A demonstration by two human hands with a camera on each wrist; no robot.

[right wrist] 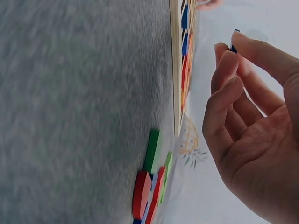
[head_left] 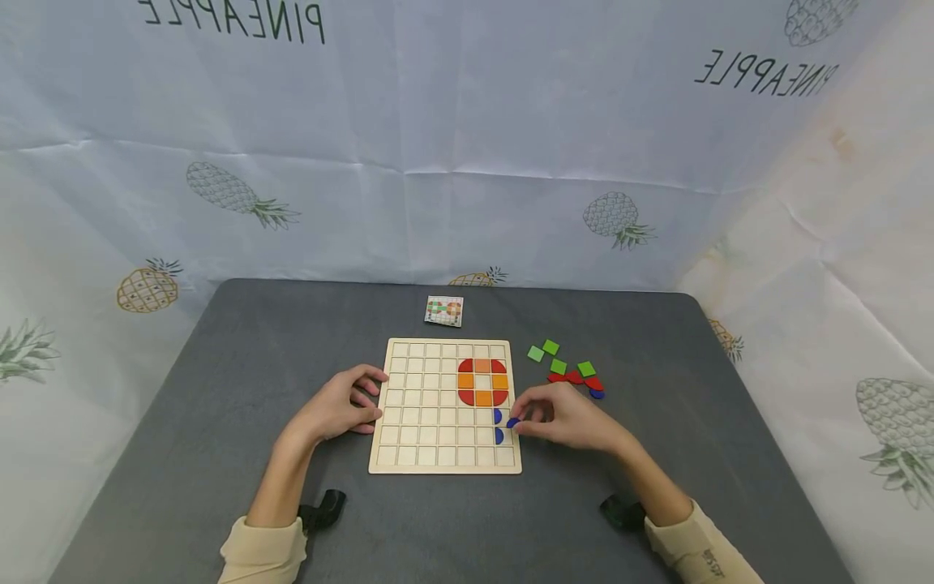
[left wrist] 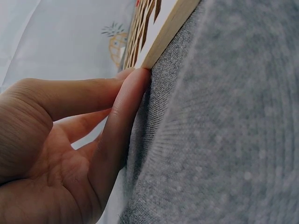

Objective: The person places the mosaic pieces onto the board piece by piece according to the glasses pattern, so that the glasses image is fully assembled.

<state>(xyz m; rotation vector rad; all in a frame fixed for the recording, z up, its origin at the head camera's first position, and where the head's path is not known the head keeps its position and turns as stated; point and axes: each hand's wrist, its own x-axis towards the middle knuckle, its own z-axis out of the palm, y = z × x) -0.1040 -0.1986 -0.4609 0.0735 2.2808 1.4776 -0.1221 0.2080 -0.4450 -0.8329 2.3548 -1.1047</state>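
Observation:
A wooden grid board (head_left: pixel 423 459) lies flat on the table. My left hand (head_left: pixel 341 403) is at its left edge; in the left wrist view, the fingertips of the left hand (left wrist: pixel 70 144) touch the board's rim (left wrist: pixel 173 35). Above the board's right edge, my right hand (head_left: pixel 565 415) pinches a blue rounded piece (head_left: pixel 513 422) between thumb and fingertips. In the right wrist view this blue piece (right wrist: pixel 234 46) shows only partly between the fingers. Two blue half-round pieces (head_left: pixel 499 436) sit in the grid near the right edge. Above them, red corner pieces (head_left: pixel 465 397) and orange squares (head_left: pixel 483 398) form a ring.
Right of the board lie several loose pieces: green squares (head_left: pixel 550 347), red pieces (head_left: pixel 574 377) and a blue one (head_left: pixel 597 394). A small pattern card (head_left: pixel 444 311) lies behind the board on the grey table (head_left: pixel 306 324). A pineapple-print cloth (head_left: pixel 438 97) hangs behind.

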